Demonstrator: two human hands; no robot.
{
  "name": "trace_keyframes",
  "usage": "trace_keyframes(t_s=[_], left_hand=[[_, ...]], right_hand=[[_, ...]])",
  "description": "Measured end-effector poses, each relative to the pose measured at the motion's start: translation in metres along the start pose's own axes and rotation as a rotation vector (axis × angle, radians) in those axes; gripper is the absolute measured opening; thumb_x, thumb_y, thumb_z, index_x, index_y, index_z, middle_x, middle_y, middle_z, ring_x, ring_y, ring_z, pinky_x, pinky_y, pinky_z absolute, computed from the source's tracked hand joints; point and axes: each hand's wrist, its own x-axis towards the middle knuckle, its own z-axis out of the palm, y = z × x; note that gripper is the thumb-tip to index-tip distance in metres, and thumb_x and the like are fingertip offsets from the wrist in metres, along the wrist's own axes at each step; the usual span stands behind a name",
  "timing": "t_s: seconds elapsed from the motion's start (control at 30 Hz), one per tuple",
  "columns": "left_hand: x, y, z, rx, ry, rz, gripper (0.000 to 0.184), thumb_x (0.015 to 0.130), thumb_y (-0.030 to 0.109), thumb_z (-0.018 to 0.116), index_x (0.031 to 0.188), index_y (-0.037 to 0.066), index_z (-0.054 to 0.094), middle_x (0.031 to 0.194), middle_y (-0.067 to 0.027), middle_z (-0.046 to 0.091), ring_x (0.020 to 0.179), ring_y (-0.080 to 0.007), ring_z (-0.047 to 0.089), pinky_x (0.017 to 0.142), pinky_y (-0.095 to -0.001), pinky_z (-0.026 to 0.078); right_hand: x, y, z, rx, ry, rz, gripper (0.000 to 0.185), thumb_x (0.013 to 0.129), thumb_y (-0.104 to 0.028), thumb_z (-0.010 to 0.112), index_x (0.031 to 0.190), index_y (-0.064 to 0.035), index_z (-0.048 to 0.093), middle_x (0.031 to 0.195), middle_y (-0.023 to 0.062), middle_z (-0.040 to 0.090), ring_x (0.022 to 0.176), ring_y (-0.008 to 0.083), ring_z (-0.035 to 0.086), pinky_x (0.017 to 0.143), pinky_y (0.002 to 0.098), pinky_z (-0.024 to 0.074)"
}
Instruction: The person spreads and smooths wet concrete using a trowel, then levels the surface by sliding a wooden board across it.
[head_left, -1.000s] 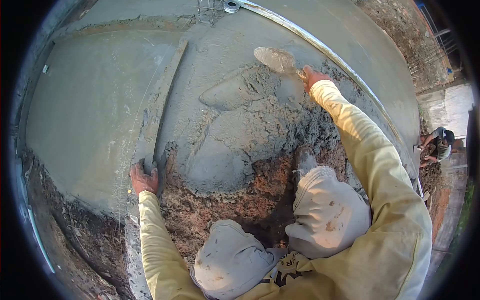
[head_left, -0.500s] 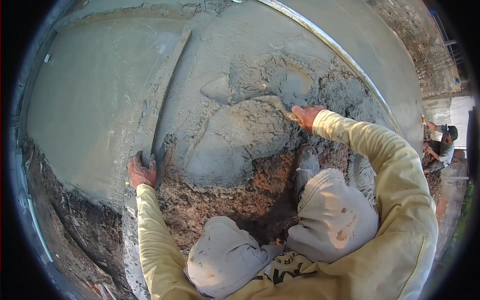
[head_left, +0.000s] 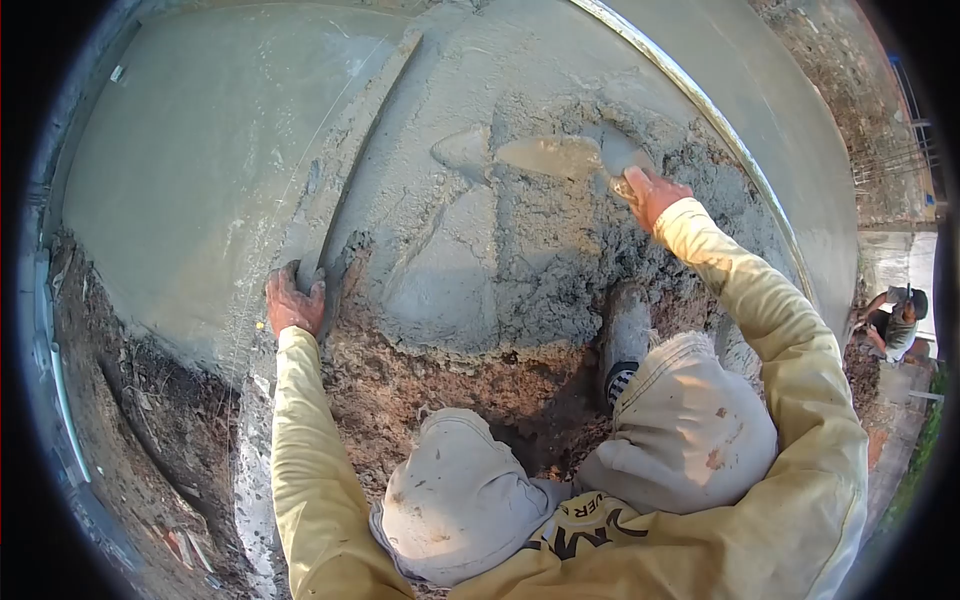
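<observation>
My right hand (head_left: 655, 196) grips the handle of a trowel (head_left: 550, 156), its pointed blade flat on the rough wet concrete (head_left: 545, 230) and pointing left. Grey mix coats the blade. On the left, my left hand (head_left: 296, 302) is closed round the near end of a long, concrete-smeared screed board (head_left: 362, 140). This board runs away from me between the smooth slab (head_left: 210, 170) and the rougher mix. A smoothed patch (head_left: 440, 280) lies between my hands, ending in a ragged edge above bare soil.
Reddish soil (head_left: 430, 380) lies between the concrete and my knees. A pale curved-looking strip (head_left: 720, 110) borders the pour on the right, with more smooth concrete (head_left: 790, 150) beyond. Far right, another person (head_left: 895, 320) crouches. Dug earth (head_left: 140, 420) and a light pipe (head_left: 65, 405) lie left.
My right hand has moved the trowel away from me and slightly right, leaving a straight-edged mark in the mix. My left hand stays on the board; the whole view has shifted a little.
</observation>
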Motion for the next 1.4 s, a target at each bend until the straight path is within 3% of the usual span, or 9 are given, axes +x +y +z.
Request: trace_keyframes(t_s=[0.2,0.37,0.57,0.8,0.9,1.07,1.2,1.23,1.4], left_hand=[[-0.002,-0.002,0.004,-0.045,0.031,-0.027,0.077,0.081,0.046,0.061,0.138,-0.001,0.039,0.143,-0.0195,0.039,0.135,-0.0336,0.032,0.114,-0.0389,0.025],[-0.006,0.005,-0.008,-0.123,0.07,0.004,0.068,0.078,0.042,0.066,0.132,0.004,0.047,0.138,-0.0189,0.044,0.132,-0.0339,0.037,0.111,-0.0398,0.03],[-0.006,0.01,-0.017,-0.04,-0.095,-0.045,0.074,0.087,0.051,0.052,0.142,0.004,0.035,0.149,-0.0165,0.031,0.139,-0.031,0.028,0.115,-0.0363,0.022],[-0.003,0.003,-0.009,-0.03,-0.115,-0.051,0.078,0.088,0.052,0.049,0.145,0.003,0.028,0.151,-0.0171,0.027,0.141,-0.0313,0.023,0.116,-0.0358,0.019],[0.003,-0.003,-0.004,0.004,-0.131,0.008,0.078,0.088,0.052,0.048,0.145,0.003,0.028,0.15,-0.0174,0.029,0.141,-0.0316,0.023,0.116,-0.0355,0.018],[0.013,-0.013,-0.004,-0.126,-0.013,0.109,0.067,0.085,0.041,0.057,0.136,0.0,0.042,0.141,-0.0207,0.042,0.134,-0.0342,0.035,0.112,-0.0387,0.028],[0.013,-0.033,-0.014,-0.151,0.028,0.134,0.061,0.085,0.037,0.058,0.132,0.0,0.046,0.138,-0.0213,0.045,0.131,-0.0351,0.039,0.111,-0.0398,0.03],[0.008,-0.036,-0.028,-0.149,0.027,0.134,0.06,0.085,0.036,0.057,0.132,0.0,0.046,0.137,-0.0214,0.045,0.131,-0.0353,0.039,0.111,-0.04,0.03],[-0.047,-0.073,-0.065,-0.108,0.132,0.208,0.053,0.082,0.028,0.06,0.127,0.002,0.05,0.127,-0.0207,0.053,0.126,-0.0357,0.043,0.109,-0.0411,0.032]], right_hand=[[0.117,-0.071,-0.004,0.017,0.091,0.052,0.034,0.095,-0.016,0.04,0.128,-0.0075,0.043,0.124,0.0206,0.057,0.112,0.0383,0.056,0.094,0.0462,0.0439],[0.04,-0.121,0.012,0.013,-0.169,-0.229,0.033,0.091,-0.013,0.044,0.123,-0.0036,0.044,0.115,0.024,0.06,0.108,0.0408,0.058,0.091,0.0483,0.0452],[-0.027,-0.154,-0.003,0.029,-0.565,-0.373,0.032,0.087,-0.016,0.05,0.116,-0.0049,0.044,0.102,0.0258,0.063,0.095,0.0446,0.061,0.083,0.0521,0.0464],[-0.042,-0.181,-0.003,0.026,-0.666,-0.517,0.027,0.085,-0.012,0.048,0.111,-0.0043,0.043,0.104,0.0262,0.062,0.097,0.0452,0.061,0.085,0.0515,0.0454],[-0.045,-0.184,0.001,0.007,-0.553,-0.627,0.036,0.085,-0.013,0.05,0.118,-0.0034,0.041,0.117,0.0279,0.057,0.103,0.0461,0.059,0.085,0.0536,0.0449],[-0.041,-0.219,-0.006,-0.141,-0.269,-0.938,0.044,0.088,-0.015,0.049,0.13,-0.0088,0.039,0.107,0.0167,0.055,0.101,0.0357,0.06,0.087,0.0472,0.0472],[-0.019,-0.222,0.004,-0.098,-0.086,-0.805,0.043,0.089,-0.012,0.047,0.131,-0.0108,0.038,0.123,0.0178,0.053,0.105,0.0387,0.058,0.089,0.051,0.0455],[-0.013,-0.211,0.01,-0.061,-0.074,-0.704,0.045,0.09,-0.019,0.051,0.133,-0.0103,0.039,0.132,0.0248,0.049,0.115,0.0436,0.053,0.098,0.051,0.041],[0.0,-0.17,-0.031,0.028,-0.389,-0.531,0.061,0.087,-0.051,0.056,0.133,-0.0122,0.043,0.127,0.0204,0.055,0.113,0.0416,0.055,0.095,0.0492,0.0426]])
